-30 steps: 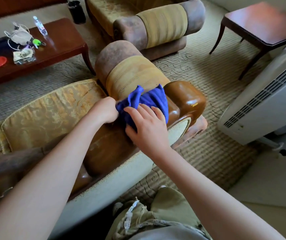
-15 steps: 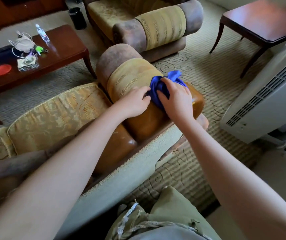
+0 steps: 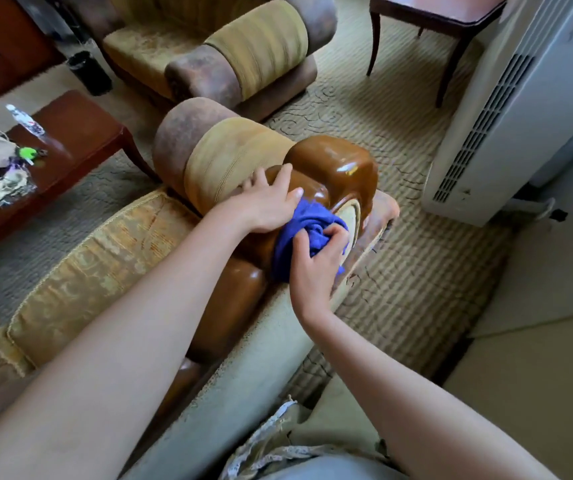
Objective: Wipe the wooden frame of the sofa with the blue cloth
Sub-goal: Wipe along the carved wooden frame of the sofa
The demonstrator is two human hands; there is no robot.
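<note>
Gripping the bunched blue cloth (image 3: 307, 233), the right hand (image 3: 316, 268) had its fingers curled round the fabric and pressed it against the glossy brown wooden frame (image 3: 333, 168) of the sofa, on the frame's outer side just below its rounded corner. The cloth lay between that polished wood and the pale piped back panel (image 3: 243, 368) of the sofa, touching both. The left hand (image 3: 266, 202) lay flat on the top of the frame, fingers straight and spread, holding nothing, its thumb just beside the upper edge of the cloth and its fingertips at the striped yellow fabric armrest roll (image 3: 229, 157). A gold patterned seat cushion (image 3: 94, 265) sat to the left of the arms. Beyond the sofa stood a matching upholstered armchair (image 3: 243, 53) on the ribbed beige carpet (image 3: 416, 271). A dark red wooden bench (image 3: 80, 133) at the left carried a clear plastic bottle (image 3: 25, 120) and some small clutter too blurred to name. A white slatted appliance (image 3: 506, 109) stood at the right.
</note>
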